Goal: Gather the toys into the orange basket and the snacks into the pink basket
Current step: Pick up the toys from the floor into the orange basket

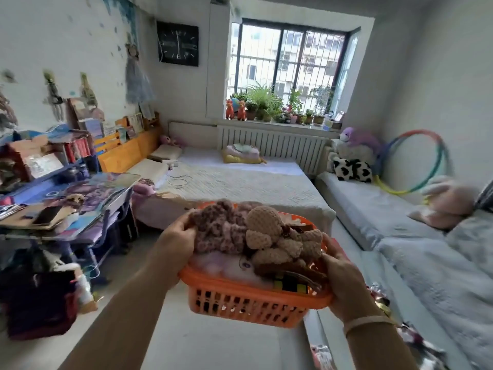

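You've got the orange basket up in mid-air ahead of the bed, left hand and right hand each with a grip clamped on its rim. It's heaped high; tip it and the knitted toys spill.

head view | looks forward-down | orange basket close | bed beyond

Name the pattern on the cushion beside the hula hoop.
White with black blotches, cow-style, on the cushion; head view.
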{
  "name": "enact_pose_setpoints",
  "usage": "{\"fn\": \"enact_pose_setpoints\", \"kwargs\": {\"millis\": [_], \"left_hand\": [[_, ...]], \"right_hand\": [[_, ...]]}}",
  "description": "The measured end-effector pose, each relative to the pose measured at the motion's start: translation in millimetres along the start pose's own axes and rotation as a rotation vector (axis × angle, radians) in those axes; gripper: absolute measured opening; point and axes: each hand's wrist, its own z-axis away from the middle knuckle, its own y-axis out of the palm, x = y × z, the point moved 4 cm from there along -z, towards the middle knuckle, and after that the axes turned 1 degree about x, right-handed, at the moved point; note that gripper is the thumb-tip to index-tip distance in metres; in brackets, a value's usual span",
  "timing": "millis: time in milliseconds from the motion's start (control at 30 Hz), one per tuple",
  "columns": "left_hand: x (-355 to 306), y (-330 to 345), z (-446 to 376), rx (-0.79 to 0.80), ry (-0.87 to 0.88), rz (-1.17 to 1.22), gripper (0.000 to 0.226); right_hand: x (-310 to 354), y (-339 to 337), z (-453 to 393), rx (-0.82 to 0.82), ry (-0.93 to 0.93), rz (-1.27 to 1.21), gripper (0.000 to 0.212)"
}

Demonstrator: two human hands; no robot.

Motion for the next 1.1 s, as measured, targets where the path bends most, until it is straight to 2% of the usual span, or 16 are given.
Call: {"fn": "enact_pose_setpoints", "kwargs": {"millis": [267, 467, 667, 800, 967, 1100], "left_hand": [[3.0, 105.1, -133.8, 0.272, -0.027, 0.060, 0.042], [10.6, 201.7, -246.0, 0.355, -0.075, 0.074, 0.043], [1.6, 290.4, -339.0, 0.414, -0.084, 0.082, 0.046], [2.1, 344.2, -396.5, 0.478, -0.084, 0.047, 0.045], [-0.4, 423.2, -460.6, 0.611, -0.090, -0.012, 0.033], [0.0, 491.2, -512.3, 0.760, -0.085, -0.018, 0.039]], "right_hand": [[23.5, -51.0, -96.1, -0.201, -0.096, 0.039, 0.030], [48.2, -109.0, -200.2, -0.296, -0.159, -0.049, 0.030], [83.2, -164.0, -298.0, -0.410, -0.205, 0.061, 0.034], [97.3, -194.4, -346.1, -0.430, -0.226, 0.004, 0.037], [112.3, -229.2, -390.8, -0.581, -0.268, 0.016, 0.033], [121.1, -256.5, -424.1, -0.733, -0.320, 0.003, 0.032]]}}
